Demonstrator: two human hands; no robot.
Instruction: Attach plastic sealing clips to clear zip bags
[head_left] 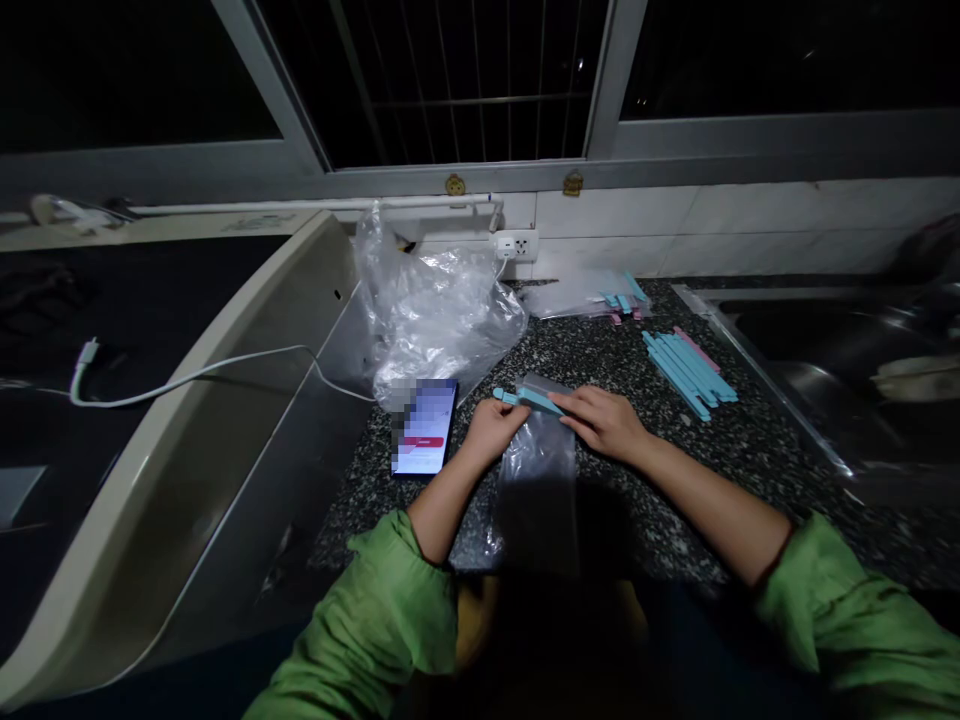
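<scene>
Inspecting from lower centre, we note the clear plastic bag [537, 490]; at mid-frame, the left hand [493, 428] and right hand [604, 420], apart, pinch 1 blue strip [540, 402] at its upper end. We advise even pressure, strip straight.

I read the head view as dim overall. The window [480, 80] at 12 o'clock is nearly black, with small bright specks toward 1 o'clock. I cannot locate the main lamp. I note glare on the crumpled plastic bag [442, 310] at 11 o'clock and a self-lit phone screen [429, 440] at 7 o'clock, partly pixelated. The left hand [495, 430] and right hand [604, 420] remain legible; deep shadow fills 6 o'clock. The sink [787, 320] at 3 o'clock is dark, its rim streaked with reflections. I find the outer edges stretched and soft.
</scene>
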